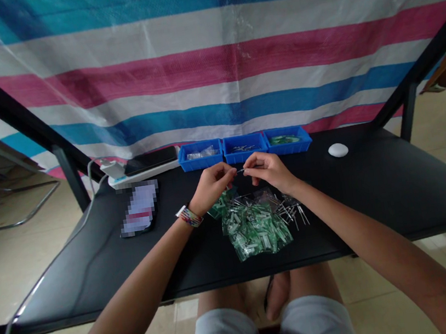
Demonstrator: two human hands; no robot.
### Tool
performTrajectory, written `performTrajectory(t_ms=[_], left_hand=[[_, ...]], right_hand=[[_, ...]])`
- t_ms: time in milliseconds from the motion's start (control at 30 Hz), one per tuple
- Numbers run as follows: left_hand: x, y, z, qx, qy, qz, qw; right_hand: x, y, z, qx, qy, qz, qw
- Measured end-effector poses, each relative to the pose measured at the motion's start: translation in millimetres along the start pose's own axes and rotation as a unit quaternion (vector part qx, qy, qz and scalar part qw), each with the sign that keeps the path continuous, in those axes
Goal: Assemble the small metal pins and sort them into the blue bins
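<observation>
My left hand (212, 185) and my right hand (271, 172) meet above the table, just in front of the blue bins. Their fingertips pinch opposite ends of a thin silver metal piece (240, 170), too small to name exactly. Below them lies a heap of small clear-and-green plastic packets (259, 231) with silvery or white pieces inside. Loose slim metal pieces (291, 212) are scattered at the heap's right, partly beneath my right forearm. A patterned band circles my left wrist.
Three blue bins stand in a row: the left bin (201, 164) with clear packets, the middle bin (242, 157) with metal pieces, the right bin (293, 148) with green packets. A phone (140, 209), power strip (145, 173), dark device (151, 159) and white mouse (337, 150) share the black table (392, 193).
</observation>
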State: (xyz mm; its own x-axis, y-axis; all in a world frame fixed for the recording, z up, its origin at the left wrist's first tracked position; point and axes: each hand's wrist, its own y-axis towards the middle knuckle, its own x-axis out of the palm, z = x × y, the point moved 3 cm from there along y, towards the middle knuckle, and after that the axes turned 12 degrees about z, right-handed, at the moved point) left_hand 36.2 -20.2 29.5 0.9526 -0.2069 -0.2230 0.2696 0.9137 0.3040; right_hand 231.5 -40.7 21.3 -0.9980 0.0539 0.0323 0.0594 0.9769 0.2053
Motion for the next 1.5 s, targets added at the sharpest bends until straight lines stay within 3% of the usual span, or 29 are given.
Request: performTrajectory(t_ms=[500,700,900,967,1033,1100,1167,1333,1500], left_hand=[[3.4,-2.0,1.2,0.0,-0.068,0.001,0.998],[2.3,-0.8,-4.0,-0.008,-0.085,0.029,0.996],[3.3,-1.4,-2.3,-0.012,-0.077,0.031,0.996],[3.2,-1.5,-1.7,-0.009,-0.076,0.033,0.997],[2.8,-1.4,-1.6,-0.006,-0.076,0.035,0.996],[2.1,-0.9,-2.1,-0.003,-0.075,0.039,0.996],[1.6,-0.5,-2.8,0.0,-0.072,0.041,0.997],[2.7,0.0,-4.1,0.009,-0.074,0.033,0.997],[4.0,-0.1,-5.5,0.007,-0.067,0.028,0.997]], right_hand=[[-0.7,1.6,7.0,0.043,0.005,-0.016,0.999],[-20.4,20.8,4.6,0.0,-0.011,0.106,0.994],[-42.1,22.5,-7.1,-0.141,-0.164,0.191,0.957],[-39.4,18.4,-7.2,-0.14,-0.18,0.141,0.963],[-29.3,13.1,-4.6,-0.129,-0.201,0.038,0.97],[-15.6,5.7,-1.4,-0.14,-0.242,-0.062,0.958],[-2.6,-1.9,1.7,-0.167,-0.283,-0.121,0.937],[14.8,-12.9,8.0,-0.214,-0.338,-0.176,0.899],[9.8,-11.1,6.9,-0.241,-0.373,-0.192,0.875]])
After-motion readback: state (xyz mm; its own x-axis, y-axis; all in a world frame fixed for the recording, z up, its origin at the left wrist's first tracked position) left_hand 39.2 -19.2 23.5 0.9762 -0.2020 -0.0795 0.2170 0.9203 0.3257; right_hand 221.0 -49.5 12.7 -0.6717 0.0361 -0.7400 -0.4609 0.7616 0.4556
